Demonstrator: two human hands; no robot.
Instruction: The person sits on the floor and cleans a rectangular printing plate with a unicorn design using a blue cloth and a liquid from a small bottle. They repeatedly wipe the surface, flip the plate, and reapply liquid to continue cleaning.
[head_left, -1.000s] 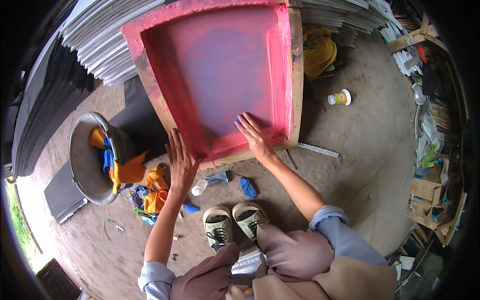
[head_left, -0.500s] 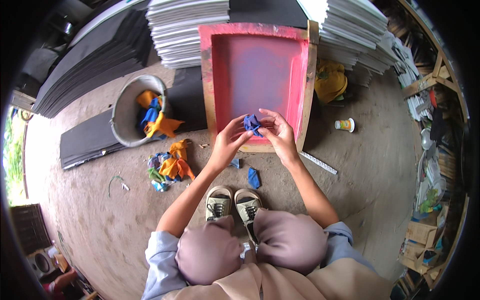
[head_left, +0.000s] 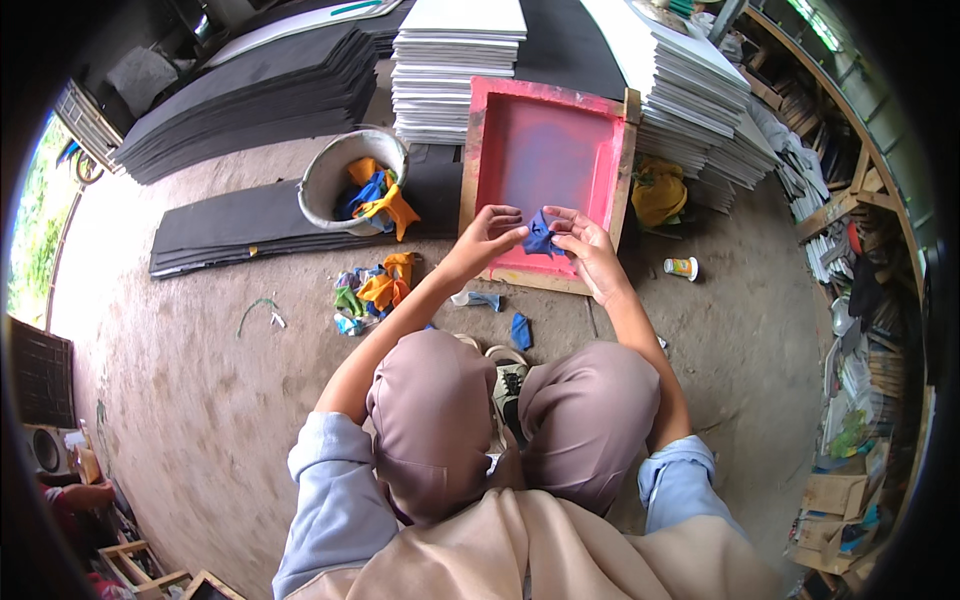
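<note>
A crumpled blue cloth [head_left: 540, 236] is held up between my two hands, above the near end of a screen-printing frame. My left hand [head_left: 490, 236] pinches its left side between thumb and fingers. On the other side, my right hand [head_left: 590, 256] grips it with thumb and fingertips. The screen-printing frame [head_left: 618, 150] has a pink-stained wooden rim and a mesh with a bluish-purple patch in the middle. Below my hands, a small blue cloth scrap [head_left: 521, 331] and another blue-grey scrap [head_left: 485, 300] lie on the floor near my shoes.
Left of the frame, a grey bucket [head_left: 315, 205] holds orange and blue rags. A rag pile [head_left: 388, 288] lies in front of it. Black sheets [head_left: 240, 95] and white stacks [head_left: 448, 85] stand behind. A small cup [head_left: 681, 268] and yellow bundle [head_left: 659, 192] sit at right.
The blue cloth was bunched up and now hangs more spread between my fingers. My view has shifted, with the frame and bucket sitting further right in it and my knees higher.
</note>
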